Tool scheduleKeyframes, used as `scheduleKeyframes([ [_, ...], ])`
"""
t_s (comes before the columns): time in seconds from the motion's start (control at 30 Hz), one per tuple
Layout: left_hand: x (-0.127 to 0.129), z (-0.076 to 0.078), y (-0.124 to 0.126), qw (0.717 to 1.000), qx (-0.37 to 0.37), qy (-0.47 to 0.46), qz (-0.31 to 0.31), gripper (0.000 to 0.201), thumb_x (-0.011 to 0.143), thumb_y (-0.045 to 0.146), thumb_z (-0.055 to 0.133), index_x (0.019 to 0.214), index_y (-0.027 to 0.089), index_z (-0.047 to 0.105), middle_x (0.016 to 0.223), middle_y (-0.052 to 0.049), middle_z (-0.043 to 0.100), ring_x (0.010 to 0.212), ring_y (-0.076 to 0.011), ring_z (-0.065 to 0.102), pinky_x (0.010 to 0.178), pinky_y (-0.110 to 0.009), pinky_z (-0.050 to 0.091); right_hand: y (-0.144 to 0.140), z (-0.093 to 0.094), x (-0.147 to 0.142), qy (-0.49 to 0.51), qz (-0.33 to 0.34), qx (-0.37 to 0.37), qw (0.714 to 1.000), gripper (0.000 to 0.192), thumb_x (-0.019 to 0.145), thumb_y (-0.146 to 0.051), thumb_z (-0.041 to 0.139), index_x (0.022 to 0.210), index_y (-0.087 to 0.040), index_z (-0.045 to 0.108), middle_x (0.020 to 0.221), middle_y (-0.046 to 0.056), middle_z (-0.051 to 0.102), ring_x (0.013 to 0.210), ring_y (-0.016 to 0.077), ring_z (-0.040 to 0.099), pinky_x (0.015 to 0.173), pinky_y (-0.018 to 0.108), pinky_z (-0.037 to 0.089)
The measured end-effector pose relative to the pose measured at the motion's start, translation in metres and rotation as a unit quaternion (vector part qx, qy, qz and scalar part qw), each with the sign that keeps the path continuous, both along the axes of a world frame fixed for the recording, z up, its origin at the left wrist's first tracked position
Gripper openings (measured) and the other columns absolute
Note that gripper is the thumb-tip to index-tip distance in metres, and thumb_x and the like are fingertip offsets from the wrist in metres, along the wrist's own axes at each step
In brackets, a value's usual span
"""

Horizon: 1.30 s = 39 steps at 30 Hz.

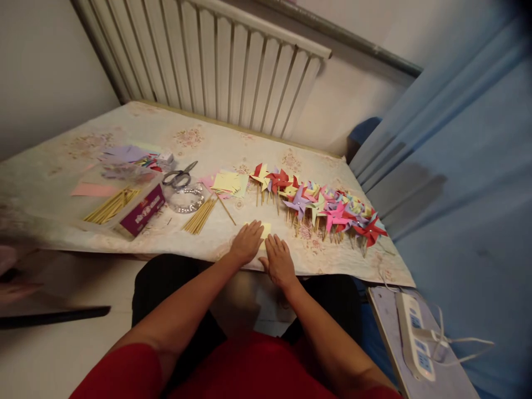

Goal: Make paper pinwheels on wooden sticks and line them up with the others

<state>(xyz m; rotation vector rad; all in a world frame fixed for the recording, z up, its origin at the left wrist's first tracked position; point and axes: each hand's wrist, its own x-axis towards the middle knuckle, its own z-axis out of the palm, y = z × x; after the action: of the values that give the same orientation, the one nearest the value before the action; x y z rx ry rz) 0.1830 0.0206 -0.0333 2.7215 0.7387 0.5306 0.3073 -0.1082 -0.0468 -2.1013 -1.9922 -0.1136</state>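
Both of my hands rest near the table's front edge on a small yellow paper sheet (266, 228). My left hand (248, 241) lies flat over the sheet's left part, fingers stretched forward. On the right side, my right hand (279, 259) is laid flat too, its fingertips at the paper. Much of the sheet is hidden under them. Just beyond lies a loose wooden stick (226, 209), with a bundle of sticks (199, 216) to its left. Behind these is a stack of coloured paper squares (228, 183). Many paper pinwheels (318, 202) on sticks lie to the right.
At the left are a clear plastic box (112, 221) of sticks, scissors (178, 177), a round clear tray (186, 198) of small shiny pieces and loose paper (93, 190). A radiator (233, 72) stands behind the table. A power strip (415, 338) with cords is at lower right, near blue curtains (457, 183).
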Motion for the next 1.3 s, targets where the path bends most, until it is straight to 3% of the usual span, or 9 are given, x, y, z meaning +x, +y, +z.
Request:
scheduleKeyframes([
  [0.17, 0.001, -0.006, 0.002, 0.998, 0.032, 0.052, 0.021, 0.053, 0.098, 0.036, 0.038, 0.145, 0.013, 0.046, 0.155, -0.015, 0.039, 0.147, -0.0306, 0.029, 0.119, -0.053, 0.021, 0.002, -0.004, 0.001, -0.005, -0.004, -0.001, 1.000, 0.057, 0.097, -0.038, 0.053, 0.146, -0.011, 0.043, 0.155, 0.017, 0.038, 0.147, 0.0334, 0.027, 0.118, 0.054, 0.023],
  [0.43, 0.002, -0.002, 0.002, 0.995, 0.041, 0.076, 0.039, 0.053, 0.097, 0.039, 0.039, 0.147, 0.023, 0.045, 0.157, -0.009, 0.038, 0.148, -0.0304, 0.026, 0.119, -0.055, 0.018, -0.004, -0.011, 0.001, 0.006, -0.015, 0.016, 1.000, 0.058, 0.095, -0.038, 0.055, 0.146, -0.014, 0.043, 0.154, 0.019, 0.040, 0.146, 0.0327, 0.030, 0.117, 0.057, 0.023],
  [1.3, 0.004, -0.007, 0.004, 0.991, 0.062, 0.107, 0.059, 0.055, 0.098, 0.043, 0.036, 0.149, 0.024, 0.042, 0.159, -0.006, 0.035, 0.148, -0.0296, 0.024, 0.119, -0.057, 0.019, -0.028, -0.011, -0.001, 0.005, -0.042, 0.019, 0.999, 0.054, 0.096, -0.034, 0.054, 0.145, -0.014, 0.045, 0.155, 0.014, 0.041, 0.146, 0.0316, 0.031, 0.119, 0.055, 0.021],
])
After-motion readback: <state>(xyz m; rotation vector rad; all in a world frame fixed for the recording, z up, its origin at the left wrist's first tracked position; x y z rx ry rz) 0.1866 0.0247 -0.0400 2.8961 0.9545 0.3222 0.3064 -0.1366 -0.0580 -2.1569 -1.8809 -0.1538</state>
